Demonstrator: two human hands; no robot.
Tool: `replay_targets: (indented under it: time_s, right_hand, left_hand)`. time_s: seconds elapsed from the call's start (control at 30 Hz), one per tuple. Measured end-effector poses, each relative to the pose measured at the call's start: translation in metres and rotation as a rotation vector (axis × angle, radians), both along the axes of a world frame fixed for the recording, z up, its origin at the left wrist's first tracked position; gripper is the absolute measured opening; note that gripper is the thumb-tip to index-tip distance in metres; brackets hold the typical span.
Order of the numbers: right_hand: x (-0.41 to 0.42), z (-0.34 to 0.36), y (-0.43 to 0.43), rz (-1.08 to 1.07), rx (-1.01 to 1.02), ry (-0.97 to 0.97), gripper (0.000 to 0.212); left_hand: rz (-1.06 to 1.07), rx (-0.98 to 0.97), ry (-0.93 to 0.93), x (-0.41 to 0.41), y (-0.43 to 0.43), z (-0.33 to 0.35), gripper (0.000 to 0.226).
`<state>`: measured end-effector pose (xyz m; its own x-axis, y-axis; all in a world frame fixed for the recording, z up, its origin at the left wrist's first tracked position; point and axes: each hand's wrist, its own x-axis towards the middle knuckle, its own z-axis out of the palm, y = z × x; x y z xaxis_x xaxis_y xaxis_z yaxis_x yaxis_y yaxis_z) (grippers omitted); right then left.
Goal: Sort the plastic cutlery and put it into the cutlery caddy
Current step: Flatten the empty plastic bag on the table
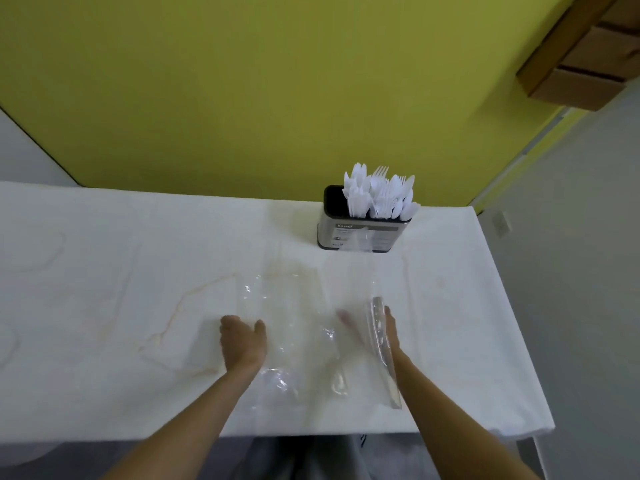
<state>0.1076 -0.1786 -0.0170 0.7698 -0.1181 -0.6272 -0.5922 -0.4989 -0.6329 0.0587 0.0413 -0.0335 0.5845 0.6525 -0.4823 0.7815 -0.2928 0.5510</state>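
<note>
Surface: white table (104,306), yellow wall behind.
Caddy (360,233): back right, cutlery (377,199) standing inside.
Left hand (242,341): spread, at clear bags (284,306).
Right hand (393,336): blurred, fingers straight along a bag edge; cannot tell if gripping.

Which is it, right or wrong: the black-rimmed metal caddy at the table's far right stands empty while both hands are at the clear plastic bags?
Wrong. The head view shows the black-rimmed metal caddy packed with white plastic cutlery, not empty. It does stand at the far right of the table, with the left hand and right hand at the clear plastic bags.
</note>
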Motion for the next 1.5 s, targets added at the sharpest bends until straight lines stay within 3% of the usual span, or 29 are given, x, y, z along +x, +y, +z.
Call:
replay_targets:
  time_s: [0.13, 0.2, 0.27, 0.33, 0.43, 0.57, 0.63, 0.7, 0.77, 0.87, 1.07, 1.23, 1.37, 1.5]
  right_hand:
    - [-0.014, -0.004, 0.014, -0.069, 0.119, 0.046, 0.028]
    - [-0.014, 0.002, 0.013, -0.005, 0.045, 0.011, 0.052]
    - [-0.015, 0.012, 0.004, -0.048, 0.054, 0.009, 0.077]
    - [-0.016, 0.015, -0.012, -0.048, 0.027, 0.020, 0.083]
    - [-0.019, 0.009, -0.036, -0.051, -0.025, 0.019, 0.039]
    - [-0.019, 0.013, -0.055, -0.223, -0.059, -0.061, 0.023]
    - [-0.016, 0.024, -0.065, -0.254, -0.094, -0.106, 0.021]
    - [-0.011, 0.032, -0.077, -0.250, -0.114, -0.155, 0.016]
    - [-0.004, 0.040, -0.092, -0.261, -0.102, -0.218, 0.017]
    - [0.008, 0.059, -0.128, -0.343, 0.011, -0.334, 0.019]
    - [0.032, 0.103, -0.230, -0.537, -0.017, -0.652, 0.026]
    - [0.040, 0.109, -0.347, -0.708, -0.154, -0.776, 0.014]
    - [0.040, 0.072, -0.423, -0.733, -0.234, -0.740, 0.021]
    - [0.037, -0.011, -0.480, -0.756, -0.222, -0.590, 0.023]
  left_hand:
    - [-0.185, -0.314, -0.041, 0.003, -0.030, 0.018, 0.031]
    - [-0.273, -0.362, -0.118, 0.010, -0.049, 0.029, 0.015]
    - [-0.280, -0.352, -0.161, 0.021, -0.067, 0.037, 0.019]
    - [-0.313, -0.391, -0.134, 0.029, -0.083, 0.042, 0.020]
    - [-0.321, -0.530, -0.056, 0.034, -0.092, 0.035, 0.036]
    - [-0.230, -0.901, -0.114, 0.037, -0.089, 0.032, 0.077]
    - [-0.364, -0.956, -0.135, 0.035, -0.094, 0.048, 0.075]
    - [-0.622, -0.867, -0.135, 0.034, -0.104, 0.057, 0.062]
    - [-0.823, -0.558, -0.192, 0.044, -0.117, 0.056, 0.039]
    - [-0.815, -0.250, -0.315, 0.075, -0.159, 0.066, 0.015]
    - [-0.809, -0.283, -0.456, 0.126, -0.301, 0.111, 0.008]
    - [-0.908, -0.384, -0.597, 0.144, -0.439, 0.125, 0.030]
    - [-1.027, -0.448, -0.483, 0.156, -0.526, 0.084, 0.038]
    - [-1.139, -0.161, -0.220, 0.162, -0.587, 0.000, 0.034]
